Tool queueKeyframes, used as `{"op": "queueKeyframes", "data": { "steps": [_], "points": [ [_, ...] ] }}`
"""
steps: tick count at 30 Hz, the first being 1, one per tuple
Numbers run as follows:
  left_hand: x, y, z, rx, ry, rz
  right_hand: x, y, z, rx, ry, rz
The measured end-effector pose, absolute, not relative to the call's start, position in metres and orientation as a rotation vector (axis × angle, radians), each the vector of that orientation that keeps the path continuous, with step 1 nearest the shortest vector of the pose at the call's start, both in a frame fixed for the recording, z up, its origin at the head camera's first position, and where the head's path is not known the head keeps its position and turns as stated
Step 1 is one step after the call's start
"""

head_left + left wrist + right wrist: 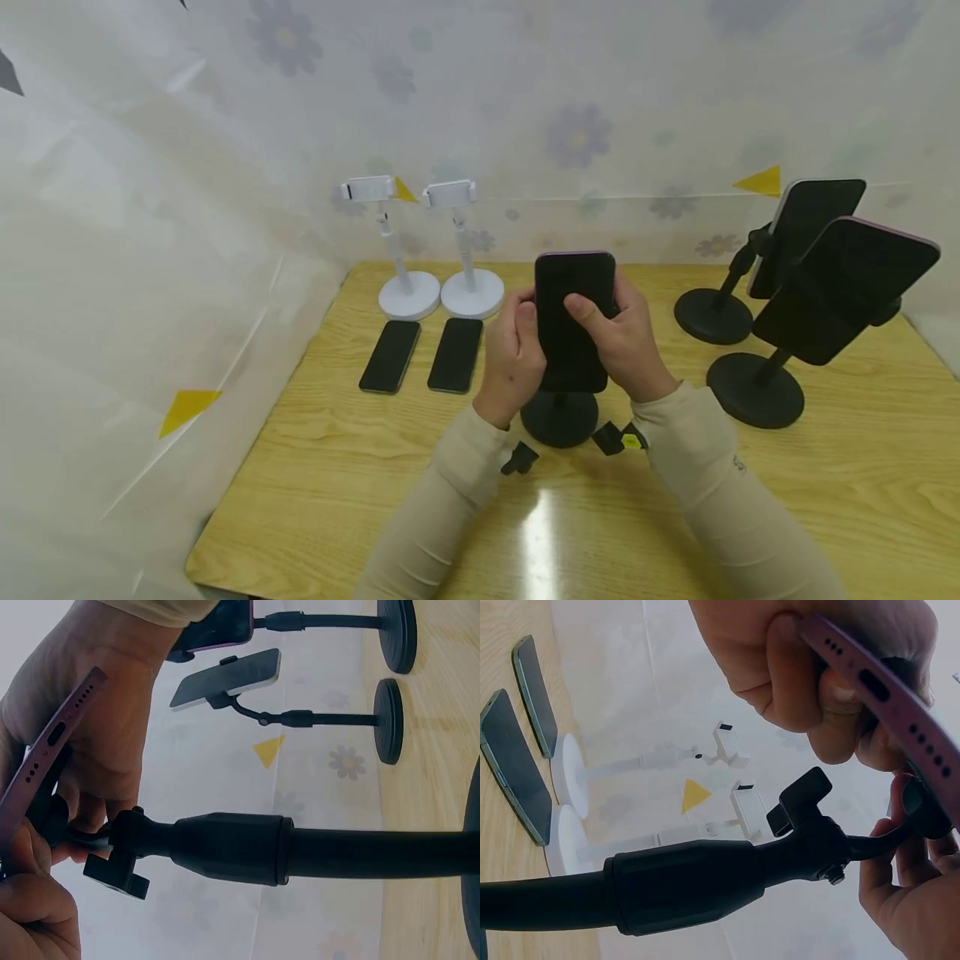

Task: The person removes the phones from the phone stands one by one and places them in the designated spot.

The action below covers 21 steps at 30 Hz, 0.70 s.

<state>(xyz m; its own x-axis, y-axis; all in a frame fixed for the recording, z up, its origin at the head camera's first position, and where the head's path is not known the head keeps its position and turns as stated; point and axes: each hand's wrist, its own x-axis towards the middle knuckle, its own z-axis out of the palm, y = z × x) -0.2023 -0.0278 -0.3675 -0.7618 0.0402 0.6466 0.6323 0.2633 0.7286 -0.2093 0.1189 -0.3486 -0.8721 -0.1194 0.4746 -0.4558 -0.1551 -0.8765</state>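
Both hands hold a purple-edged smartphone [573, 333] upright, its dark screen facing me, at the top of a black phone stand [558, 421]. My left hand [513, 354] grips the phone's left edge, thumb alongside it. On the other side, my right hand [626, 346] presses its thumb on the screen while its other fingers curl behind. The phone's bottom edge [885, 697] shows a charging port in the right wrist view. Behind the phone, the stand's arm and joint [139, 836] appear in the left wrist view; the clamp is largely hidden.
Two white phone stands [471, 292] stand at the back left, with two dark phones [455, 356] lying before them. At right, two black stands [716, 317] each carry a tilted phone [847, 292]. Small black pieces [520, 458] show beside the wrists above the wooden table [337, 500].
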Motion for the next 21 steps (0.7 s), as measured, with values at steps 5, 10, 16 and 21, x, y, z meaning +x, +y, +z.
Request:
{"op": "queueKeyframes", "data": {
  "steps": [5, 10, 16, 21],
  "points": [
    [-0.2005, -0.0256, -0.3691, -0.588, -2.007, -1.603, -0.2089, 0.1192, -0.3498, 0.657, -1.889, 2.123],
    [-0.1991, -0.0233, -0.3709, -0.562, -1.978, -1.693, -0.2079, 0.1183, -0.3494, 0.663, -1.889, 2.122],
    [-0.1978, -0.0218, -0.3714, -0.541, -1.964, -1.767, -0.2066, 0.1179, -0.3481, 0.646, -1.909, 2.104],
    [-0.1977, -0.0210, -0.3724, -0.532, -1.950, -1.807, -0.2062, 0.1178, -0.3479, 0.641, -1.918, 2.092]
  ]
}}
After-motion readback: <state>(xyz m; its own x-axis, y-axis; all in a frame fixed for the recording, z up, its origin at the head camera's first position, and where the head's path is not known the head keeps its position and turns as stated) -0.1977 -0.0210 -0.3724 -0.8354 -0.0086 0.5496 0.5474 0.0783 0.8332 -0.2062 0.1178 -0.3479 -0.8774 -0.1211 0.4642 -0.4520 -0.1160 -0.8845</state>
